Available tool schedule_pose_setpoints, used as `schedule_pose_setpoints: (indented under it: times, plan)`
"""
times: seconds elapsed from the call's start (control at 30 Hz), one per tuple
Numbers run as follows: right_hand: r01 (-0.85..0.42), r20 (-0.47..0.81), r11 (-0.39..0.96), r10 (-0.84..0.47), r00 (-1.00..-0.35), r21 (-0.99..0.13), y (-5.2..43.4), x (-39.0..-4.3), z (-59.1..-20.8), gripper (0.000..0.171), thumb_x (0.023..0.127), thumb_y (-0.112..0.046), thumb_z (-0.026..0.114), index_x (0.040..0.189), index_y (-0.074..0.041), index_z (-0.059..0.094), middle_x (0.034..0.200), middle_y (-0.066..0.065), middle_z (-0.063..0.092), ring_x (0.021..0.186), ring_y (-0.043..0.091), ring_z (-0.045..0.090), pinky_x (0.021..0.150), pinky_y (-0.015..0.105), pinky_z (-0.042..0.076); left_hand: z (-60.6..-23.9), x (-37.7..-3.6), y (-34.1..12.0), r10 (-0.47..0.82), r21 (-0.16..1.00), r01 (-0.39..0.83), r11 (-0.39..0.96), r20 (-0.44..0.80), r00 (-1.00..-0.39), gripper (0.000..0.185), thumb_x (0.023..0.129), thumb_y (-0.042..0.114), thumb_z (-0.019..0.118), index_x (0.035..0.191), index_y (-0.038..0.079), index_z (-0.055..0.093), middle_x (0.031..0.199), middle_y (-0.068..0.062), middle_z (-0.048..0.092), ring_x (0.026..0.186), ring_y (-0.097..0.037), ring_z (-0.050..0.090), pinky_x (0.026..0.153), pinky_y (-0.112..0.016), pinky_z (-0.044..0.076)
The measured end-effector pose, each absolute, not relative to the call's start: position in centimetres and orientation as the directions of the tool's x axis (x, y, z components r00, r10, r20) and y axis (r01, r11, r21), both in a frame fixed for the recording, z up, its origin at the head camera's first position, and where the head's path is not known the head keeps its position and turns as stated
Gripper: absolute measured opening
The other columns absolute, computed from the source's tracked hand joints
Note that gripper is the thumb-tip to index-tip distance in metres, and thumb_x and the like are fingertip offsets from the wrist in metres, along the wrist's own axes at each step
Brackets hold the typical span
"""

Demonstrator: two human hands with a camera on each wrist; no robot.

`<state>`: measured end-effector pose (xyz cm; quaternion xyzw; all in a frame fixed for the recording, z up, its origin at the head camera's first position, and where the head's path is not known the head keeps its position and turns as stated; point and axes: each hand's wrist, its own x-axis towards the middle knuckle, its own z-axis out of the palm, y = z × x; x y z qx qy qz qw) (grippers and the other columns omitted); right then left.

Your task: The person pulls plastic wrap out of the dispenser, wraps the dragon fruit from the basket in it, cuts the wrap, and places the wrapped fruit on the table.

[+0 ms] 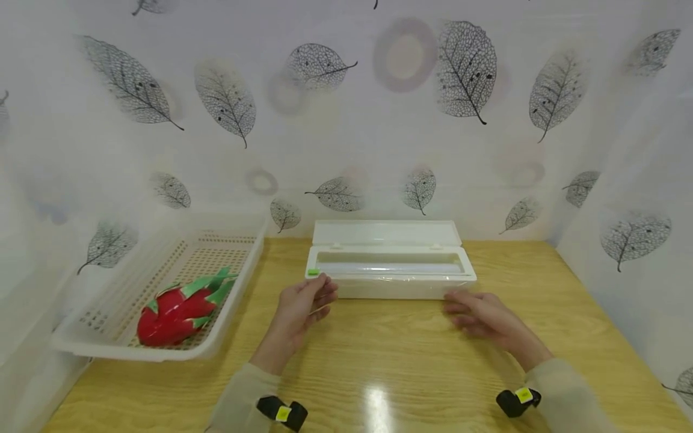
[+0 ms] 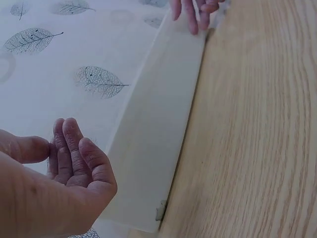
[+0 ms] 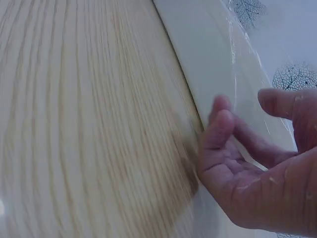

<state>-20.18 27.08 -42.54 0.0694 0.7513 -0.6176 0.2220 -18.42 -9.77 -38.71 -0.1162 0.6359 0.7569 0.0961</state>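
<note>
Cling-film dispenser (image 1: 391,267), a long white plastic box, sits near the back edge of the wooden counter (image 1: 379,361), close to the leaf-patterned wall, with its long side facing the person. Its lid (image 1: 385,232) stands open and tilted back toward the wall, so the roll inside the trough shows, and a sheet of clear film (image 1: 400,281) appears draped over the front edge and down the front face. The left hand (image 1: 303,307) rests at the box's near left corner, just below a small green tab (image 1: 313,272); its fingers are loosely curled and the left wrist view shows them grasping nothing, thumb apart from the rest. The right hand (image 1: 479,316) lies low on the counter by the box's near right corner, fingers relaxed and slightly bent, also holding nothing; the right wrist view shows its fingertips beside the film-covered front face, though whether they touch the film is hard to tell. With one hand at each end, the box is framed between them, likely a placement that suits steadying it or drawing the film evenly. Toward the left edge of the counter, well apart from the box, a white perforated basket (image 1: 227,325) holds a red dragon fruit (image 1: 178,310) with green scales.
</note>
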Motion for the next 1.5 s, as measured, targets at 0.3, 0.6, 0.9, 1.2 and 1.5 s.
schedule_pose_setpoints:
  times: [0.3,0.6,0.9,1.2,1.5]
  plan:
    - [0.42,-0.42,0.004,-0.025,-0.907,-0.907,26.0,-20.4,-42.6,0.025,0.101,-0.033,0.064,0.107,-0.009,0.069,0.09,-0.008,0.074,0.08,0.006,0.07,0.068,0.024,0.057,-38.2,-18.5,-9.8,-0.04,0.935,-0.299,-0.19,-0.312,-0.949,0.032,0.104,0.033,0.06,0.115,0.004,0.068,0.109,-0.006,0.077,0.09,-0.009,0.071,0.085,-0.029,0.057]
    - [0.549,-0.482,-0.129,-0.343,-0.806,-0.826,25.7,-20.7,-43.1,0.05,0.107,-0.039,0.051,0.137,0.0,0.055,0.112,0.0,0.074,0.088,0.004,0.068,0.071,0.014,0.055,-37.8,-18.9,-9.8,0.018,0.891,-0.305,-0.338,-0.317,-0.948,0.028,0.106,0.029,0.057,0.119,0.006,0.065,0.105,0.001,0.076,0.089,-0.006,0.071,0.079,-0.024,0.056]
    - [0.555,-0.493,-0.306,-0.259,-0.83,-0.774,25.2,-20.3,-43.3,0.026,0.107,-0.02,0.052,0.094,-0.019,0.074,0.092,-0.005,0.076,0.076,0.002,0.067,0.065,0.015,0.054,-37.4,-19.0,-9.4,0.015,0.88,-0.297,-0.371,-0.314,-0.949,0.026,0.105,0.027,0.058,0.117,0.005,0.064,0.097,0.004,0.076,0.087,-0.006,0.07,0.077,-0.023,0.054]
    - [0.433,-0.428,-0.191,-0.067,-0.901,-0.881,26.1,-18.1,-41.2,0.022,0.106,-0.026,0.055,0.094,-0.021,0.073,0.096,-0.012,0.076,0.089,0.001,0.072,0.067,0.015,0.055,-37.9,-18.9,-9.7,-0.083,0.965,-0.242,-0.101,-0.251,-0.964,0.029,0.103,0.03,0.063,0.113,0.003,0.067,0.098,-0.002,0.076,0.089,-0.012,0.072,0.081,-0.026,0.055]
    - [0.318,-0.318,-0.217,-0.038,-0.947,-0.923,27.0,-17.0,-39.9,0.01,0.101,-0.011,0.064,0.093,-0.015,0.068,0.093,-0.003,0.079,0.087,0.004,0.075,0.071,0.015,0.058,-38.2,-17.9,-9.9,-0.14,0.977,-0.094,0.193,-0.068,-0.988,0.018,0.098,0.017,0.068,0.104,-0.001,0.069,0.1,-0.02,0.077,0.082,-0.015,0.072,0.078,-0.03,0.057]
